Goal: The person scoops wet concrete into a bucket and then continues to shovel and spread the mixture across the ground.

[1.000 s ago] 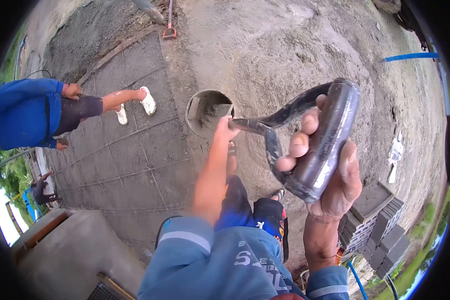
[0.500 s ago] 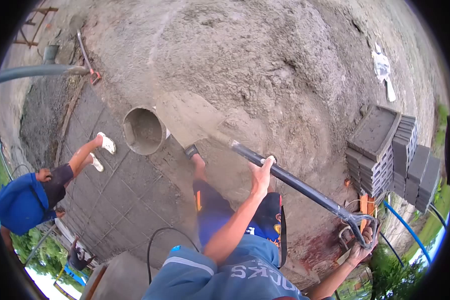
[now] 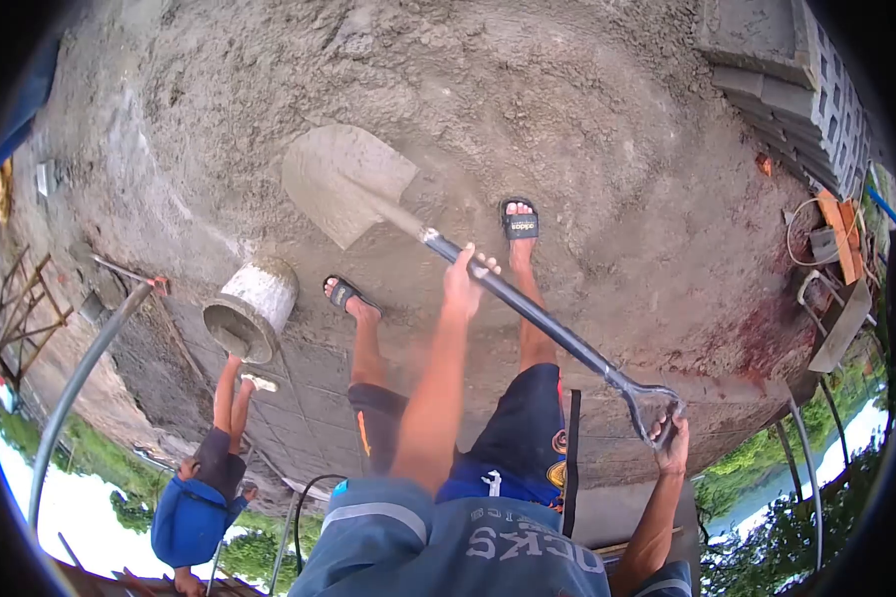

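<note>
Gripping a shovel (image 3: pixel 543 316) in two bare hands above rough, wet-looking grey ground (image 3: pixel 607 229). Closed about the shaft, just behind the blade's socket, with the fingers of the left hand (image 3: pixel 461 287); curled round the crossbar of the D-shaped handle (image 3: pixel 639 398) with those of the right hand (image 3: pixel 673 445). Held on a slant across the front of the body, with most of the dark, glossy shaft between the two grips and with the blade (image 3: pixel 334 179) out beyond the left one. Aimed, along its straight long axis, from the handle at lower right to the blade at upper left, rounded end foremost and away from the body. Coated on the blade in dull grey, broad and square-shouldered; impossible to tell whether touching the ground beneath.

Seen near the blade, at left: a round, pale bucket (image 3: pixel 269 286) smeared with grey, tipped mouth downward in the view. Visible below the shovel: dark open-toed sandals (image 3: pixel 519 223), planted apart. Stacked at upper right: hollow grey blocks (image 3: pixel 801 99), rectangular and coarse. Pictured at lower left, beyond the bucket: a co-worker (image 3: pixel 191 522) in a blue top.
</note>
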The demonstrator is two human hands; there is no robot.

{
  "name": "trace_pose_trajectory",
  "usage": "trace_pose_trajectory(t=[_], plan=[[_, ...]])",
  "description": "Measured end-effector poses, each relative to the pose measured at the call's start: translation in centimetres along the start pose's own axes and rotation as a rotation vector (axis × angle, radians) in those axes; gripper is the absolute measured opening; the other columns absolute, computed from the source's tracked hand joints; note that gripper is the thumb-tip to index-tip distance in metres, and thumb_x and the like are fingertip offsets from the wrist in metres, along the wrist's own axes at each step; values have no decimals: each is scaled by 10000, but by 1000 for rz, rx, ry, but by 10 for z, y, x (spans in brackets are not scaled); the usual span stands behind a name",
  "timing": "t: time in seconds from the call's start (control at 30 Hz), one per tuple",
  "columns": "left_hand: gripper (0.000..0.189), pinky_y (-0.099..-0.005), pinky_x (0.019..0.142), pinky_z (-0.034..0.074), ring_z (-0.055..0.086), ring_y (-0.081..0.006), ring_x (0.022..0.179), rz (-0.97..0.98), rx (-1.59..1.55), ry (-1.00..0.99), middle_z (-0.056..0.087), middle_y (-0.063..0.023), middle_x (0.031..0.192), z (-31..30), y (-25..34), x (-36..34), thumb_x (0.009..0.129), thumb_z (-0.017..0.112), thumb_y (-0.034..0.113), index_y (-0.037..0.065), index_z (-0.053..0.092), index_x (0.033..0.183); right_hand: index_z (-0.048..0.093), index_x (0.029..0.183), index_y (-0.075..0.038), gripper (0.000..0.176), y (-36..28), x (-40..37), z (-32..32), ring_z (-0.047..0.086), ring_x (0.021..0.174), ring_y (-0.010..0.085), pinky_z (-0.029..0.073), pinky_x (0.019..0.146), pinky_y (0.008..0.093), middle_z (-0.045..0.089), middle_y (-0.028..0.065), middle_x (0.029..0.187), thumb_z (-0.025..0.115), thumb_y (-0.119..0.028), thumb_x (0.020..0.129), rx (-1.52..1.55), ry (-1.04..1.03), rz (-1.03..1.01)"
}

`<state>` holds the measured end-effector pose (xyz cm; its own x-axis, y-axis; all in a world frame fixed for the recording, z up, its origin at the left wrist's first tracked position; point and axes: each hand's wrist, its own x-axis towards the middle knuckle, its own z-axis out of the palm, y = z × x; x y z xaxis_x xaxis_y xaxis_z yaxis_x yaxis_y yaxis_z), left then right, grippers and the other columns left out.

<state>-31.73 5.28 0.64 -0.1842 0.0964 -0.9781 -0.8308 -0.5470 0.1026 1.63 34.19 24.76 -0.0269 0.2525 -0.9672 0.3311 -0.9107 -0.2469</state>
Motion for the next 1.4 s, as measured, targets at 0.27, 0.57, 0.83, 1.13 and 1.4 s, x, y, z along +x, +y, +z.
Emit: trace_pose_trajectory(t=[0.27,0.57,0.83,1.13,1.4], plan=[[169,-330,485,446,484,-144,505,-596,-59,67,472,-2,620,84,-323,1,818,669,188,109,521,801,442,630,-147,375,-45,-112,-230,358,377,90,318,351,235,381,-29,485,515,-379,916,-341,983,-468],[197,-323,427,416,463,-154,438,-271,-82,-37,483,-12,581,90,-114,156,829,615,227,99,496,738,459,664,-130,306,-8,99,-66,374,442,89,304,418,244,394,-26,542,530,-282,920,-301,746,-587],[168,-312,521,428,433,-117,503,96,39,48,416,29,572,30,106,277,856,542,136,124,434,729,482,667,-78,243,92,263,151,434,422,145,351,416,291,436,21,531,584,-172,866,-175,427,-465],[150,-331,442,435,478,-143,473,101,36,228,467,-23,580,-10,50,181,816,584,123,80,488,710,474,608,-88,318,123,218,74,438,399,138,347,393,281,440,19,499,567,-223,880,-273,506,-445],[218,-299,407,429,470,-126,434,-9,-193,151,476,-8,555,-13,28,-1,808,618,181,89,500,649,475,651,-95,258,36,35,27,415,393,104,320,368,250,445,-2,511,512,-206,881,-424,469,-651]])
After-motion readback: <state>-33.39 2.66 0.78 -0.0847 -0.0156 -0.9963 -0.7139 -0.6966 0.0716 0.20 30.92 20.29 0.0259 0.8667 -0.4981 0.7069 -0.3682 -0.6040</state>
